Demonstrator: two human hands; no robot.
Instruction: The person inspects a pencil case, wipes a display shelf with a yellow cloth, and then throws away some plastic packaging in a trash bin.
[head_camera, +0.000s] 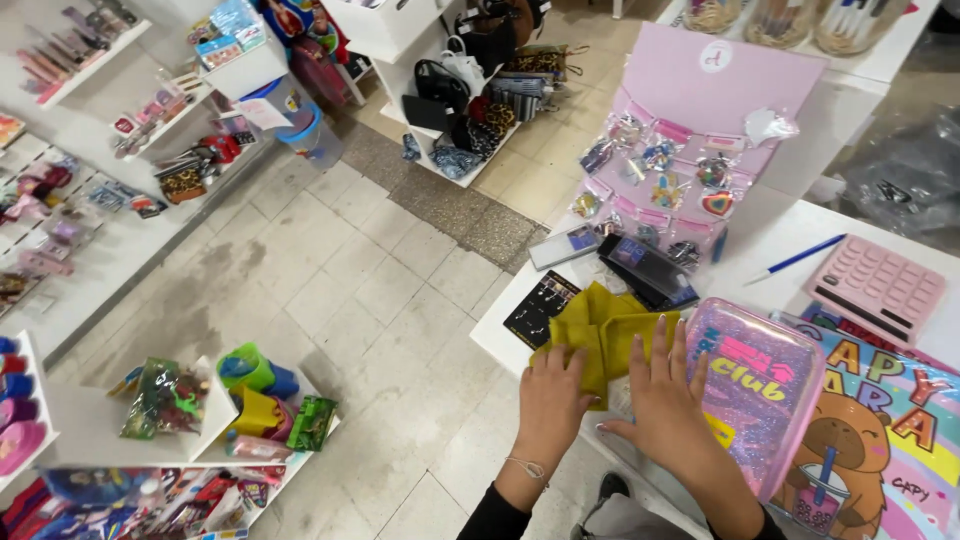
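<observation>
Counter, white and flat, carries everything you are working on; it stands at the right of the view, above a pale tiled floor. White shop shelves stocked with small coloured goods run along the left side, well apart from you.

On the counter, at the right edge, lies a large colourful printed bag with a cartoon capybara. Just beside it, partly over it, sits a pink glittery zip pouch. Behind these stands an upright pink cardboard display of packeted charms. A pink calculator and a blue pen lie to the right of the display.

A mustard-yellow folded cloth lies near the counter's front-left edge, between a black card of small earrings and the pouch.

Your left hand lies flat on the cloth's lower part, fingers spread, pressing and gripping nothing. Your right hand is likewise flat and released, fingers extended, its fingertips on the cloth's right edge, its outer side just beside the pouch. A thin bracelet sits on your left wrist.
</observation>
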